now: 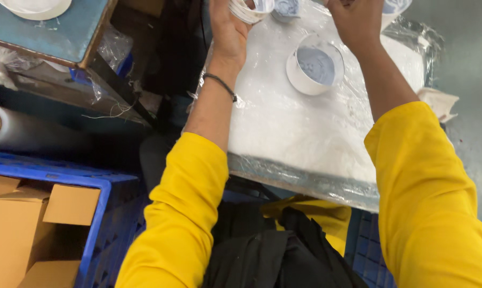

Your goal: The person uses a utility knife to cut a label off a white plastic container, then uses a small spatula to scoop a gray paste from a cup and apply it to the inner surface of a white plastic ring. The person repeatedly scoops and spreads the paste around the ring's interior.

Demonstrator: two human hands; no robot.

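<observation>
While both arms in yellow sleeves were stretched forward over the plastic-wrapped white board (305, 133), the left hand (227, 29) was seen closed around a white tape roll (249, 9) at the top edge of the view. That roll was gripped from its left side, with the fingers curled over its rim; it was tilted, its open core turned up and to the right, and much of it was cut off by the frame. A dark band (219, 84) was worn on the left wrist.

The right hand (358, 21) was held with its back to the camera, fingers bent down and away, so whether it was clamped on anything could not be told. Just beside it, at the upper right, the rim of another white roll (398, 8) was partly shown, touching or nearly touching the fingers.

A third white roll (314, 65) was lying flat on the wrapped board, between the two forearms and just below the hands, untouched by either. Its axis was pointed straight up at the camera, so the round opening and the grey surface inside it were visible.

To the left, a blue crate (99, 213) with cardboard boxes (17, 224) was seen, and a roll of clear film (22, 128) above it.
</observation>
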